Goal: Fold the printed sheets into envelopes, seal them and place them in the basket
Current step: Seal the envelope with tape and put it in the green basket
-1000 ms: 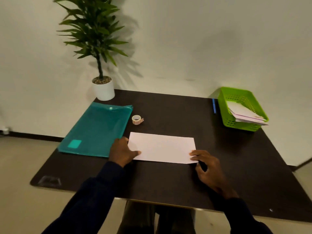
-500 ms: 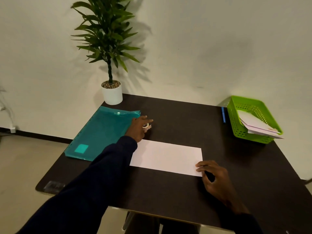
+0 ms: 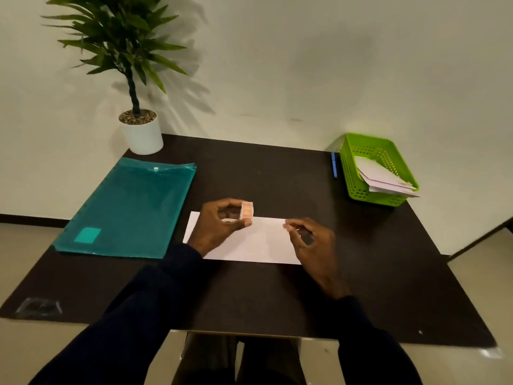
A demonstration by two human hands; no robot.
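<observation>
Closest in, two dark sleeves come up over the near edge of the dark counter. Both hands are over the folded sheet, which lies flat around the middle of the counter with its long axis running left to right, the right end sitting a touch nearer than the left.

The left hand pinches a small patterned tape roll between thumb and forefinger, with the roll standing on edge and its outer band facing the camera, right over the sheet's far long edge. The right hand is above the right part of the sheet with thumb and forefinger tips drawn together. Honestly can't tell if there's anything between them.

Further back on the left there's a teal snap folder. At the far right a blue pen lies just beside a lime green basket holding a few envelopes that poke over its near rim. A potted plant sits at the far left corner.

Compared with half a second ago, the roll was down on the counter by the folder's corner with the left hand just reaching it, and now it's up over the sheet. The right hand has left the sheet's near right corner. The sheet itself looks unmoved.
</observation>
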